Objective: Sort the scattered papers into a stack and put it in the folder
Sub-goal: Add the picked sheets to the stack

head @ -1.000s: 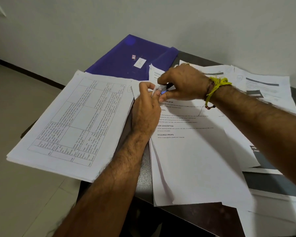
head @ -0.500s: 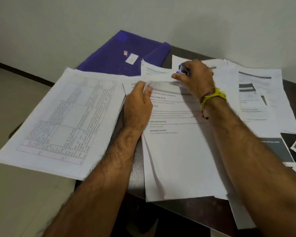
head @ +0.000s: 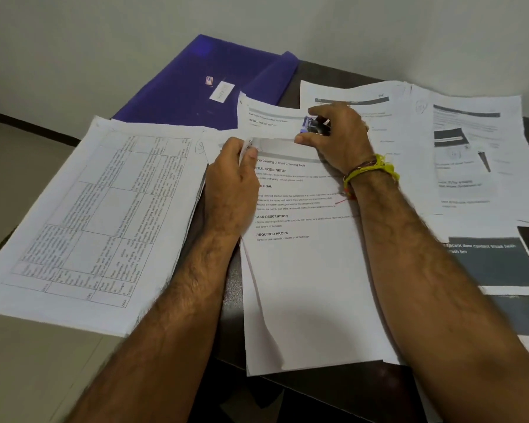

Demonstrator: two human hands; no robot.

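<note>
I judge the job barely half begun. My left hand (head: 231, 178) pinches the top left corner of the white printed sheets (head: 306, 270) lying in front of me, thumb on top and fingers curled under the corner. My right hand (head: 338, 132) has its grip closed round a small blue and black clip-like object (head: 313, 126), held just above the top edge of those same sheets; I cannot tell what it is. These sheets look roughly squared, though their lower edges fan apart.

Left to do, as I see it: a thick pile of white pages with a printed table (head: 98, 215) lies to my left, more loose white and dark-printed pages (head: 471, 154) spread to my right, and none are gathered into one stack. The flat purple plastic folder (head: 196, 87) lies closed at the far left of the dark bench (head: 324, 74), against the wall, partly under paper.

Room is tight. The left pile overhangs the bench edge, and the sheets in front of me reach the near edge, so sliding anything outward risks a spill.
</note>
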